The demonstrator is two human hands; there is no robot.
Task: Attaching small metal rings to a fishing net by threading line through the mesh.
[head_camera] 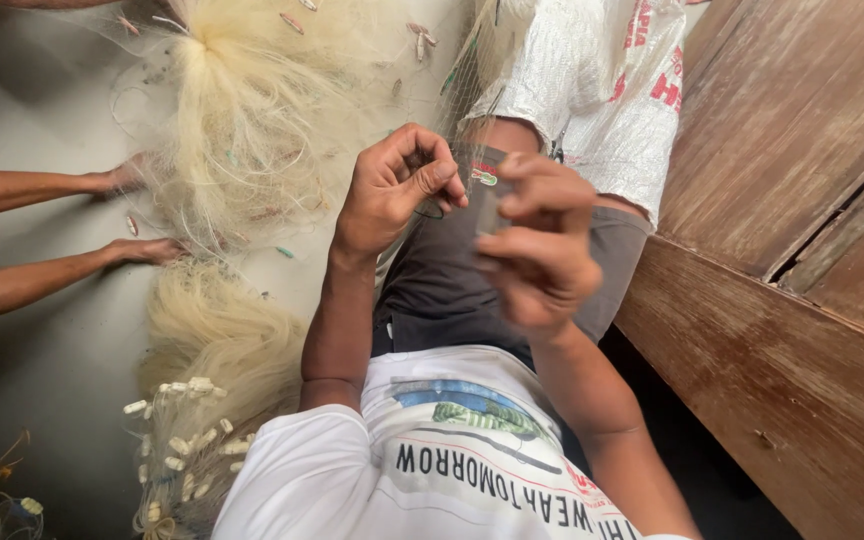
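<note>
Left hand (397, 190) pinching the net mesh (467, 110), right hand (537, 245) gripping a flat netting tool (489, 200); looks like mid-mending, next knot needing steady tension.

Fine pale netting, woven sack, worn wood

The fishing net (252, 130) is made of glossy, hair-thin pale filament; the sack (602, 90) is of shiny woven plastic; the wooden wall (802, 250) is seen rough and matt.

Grey floor (62, 370), wooden wall (782, 200)
</note>
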